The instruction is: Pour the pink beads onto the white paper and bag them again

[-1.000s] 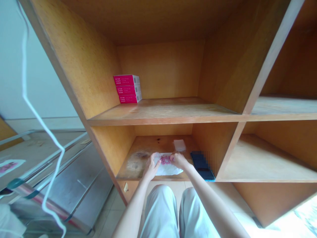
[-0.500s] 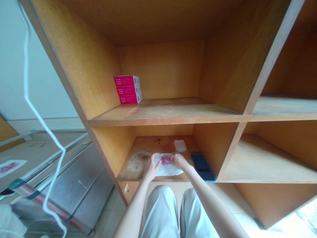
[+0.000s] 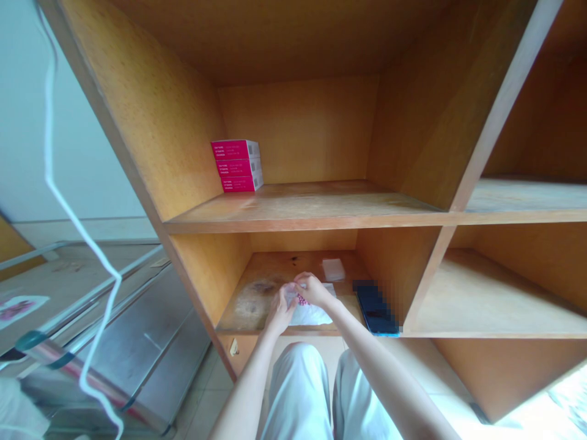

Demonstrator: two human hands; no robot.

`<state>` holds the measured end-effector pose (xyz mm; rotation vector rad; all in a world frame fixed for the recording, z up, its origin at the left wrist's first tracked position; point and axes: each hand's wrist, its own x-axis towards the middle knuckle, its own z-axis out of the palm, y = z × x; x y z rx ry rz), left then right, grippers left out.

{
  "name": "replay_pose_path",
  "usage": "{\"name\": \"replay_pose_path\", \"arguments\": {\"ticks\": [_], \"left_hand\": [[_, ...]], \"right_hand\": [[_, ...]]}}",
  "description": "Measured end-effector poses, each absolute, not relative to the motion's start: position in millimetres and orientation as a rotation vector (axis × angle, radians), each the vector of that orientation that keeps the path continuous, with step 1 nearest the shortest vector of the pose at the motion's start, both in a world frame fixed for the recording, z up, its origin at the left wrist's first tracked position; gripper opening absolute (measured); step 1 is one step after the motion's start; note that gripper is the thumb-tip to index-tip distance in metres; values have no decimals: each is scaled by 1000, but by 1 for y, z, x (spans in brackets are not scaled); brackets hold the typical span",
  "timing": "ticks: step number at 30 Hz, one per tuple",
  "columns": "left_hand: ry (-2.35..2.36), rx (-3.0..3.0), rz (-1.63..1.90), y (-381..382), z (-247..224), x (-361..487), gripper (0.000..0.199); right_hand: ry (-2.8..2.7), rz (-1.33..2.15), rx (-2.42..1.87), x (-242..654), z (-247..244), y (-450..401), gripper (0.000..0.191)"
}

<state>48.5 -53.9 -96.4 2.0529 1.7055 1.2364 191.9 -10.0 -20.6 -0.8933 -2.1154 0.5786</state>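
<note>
hand on likely tissue, phone nearby

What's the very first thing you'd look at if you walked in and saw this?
The bright pink boxes, three in a stack, catch your eye first, on the upper wooden shelf by its left wall. Below them, the left hand and right hand meet over a crinkly white sheet with small pink bits on it. A dark phone lies to their right.

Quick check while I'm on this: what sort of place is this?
Likely a storeroom: tall wooden shelving, stacked magenta cartons on a shelf, and a stainless steel cart on a tiled floor.
</note>
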Motion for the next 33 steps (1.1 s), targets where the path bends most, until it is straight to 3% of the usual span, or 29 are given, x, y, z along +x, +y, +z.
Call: {"name": "replay_pose_path", "arguments": {"ticks": [14, 28, 33], "left_hand": [[1696, 2029, 1229, -53, -98, 48, 50], [1707, 2039, 1199, -53, -98, 47, 50], [1690, 2049, 1202, -53, -97, 47, 50]], "right_hand": [[-2178, 500, -1422, 250, -62, 24, 24], [-2176, 334, -1519, 247, -67, 17, 24], [-1918, 516, -1223, 228, -45, 7, 15]]}}
